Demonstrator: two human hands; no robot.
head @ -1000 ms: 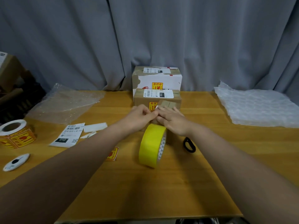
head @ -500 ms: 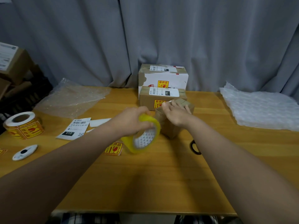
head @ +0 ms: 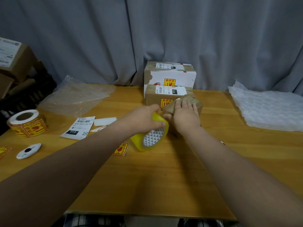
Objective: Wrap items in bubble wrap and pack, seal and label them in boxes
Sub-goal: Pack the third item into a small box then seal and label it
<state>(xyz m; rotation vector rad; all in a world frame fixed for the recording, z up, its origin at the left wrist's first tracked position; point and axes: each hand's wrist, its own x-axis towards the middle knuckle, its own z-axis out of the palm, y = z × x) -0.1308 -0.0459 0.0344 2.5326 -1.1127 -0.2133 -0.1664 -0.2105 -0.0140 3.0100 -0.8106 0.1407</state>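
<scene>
A small brown cardboard box (head: 197, 105) sits mid-table, turned at an angle. My right hand (head: 184, 114) lies flat on its top with fingers spread. My left hand (head: 143, 117) grips a yellow roll of packing tape (head: 148, 139), held tilted just left of the box with its patterned core facing me. Behind stand two sealed, labelled boxes: a small brown one (head: 154, 98) and a taller white-fronted one (head: 170, 74).
A fragile-sticker roll (head: 27, 123), shipping label (head: 80, 127), white backing strip (head: 105, 121) and white oval tool (head: 28, 151) lie at left. A loose fragile sticker (head: 121, 149) lies near the tape. Bubble wrap sheets lie far left (head: 77, 97) and right (head: 268, 108). Stacked cartons (head: 11, 63) stand off-table, left.
My left hand took hold of the tape roll, lifted it from standing on edge and tilted it beside the small box. My right hand flattened onto the box top. The scissors handle is now hidden.
</scene>
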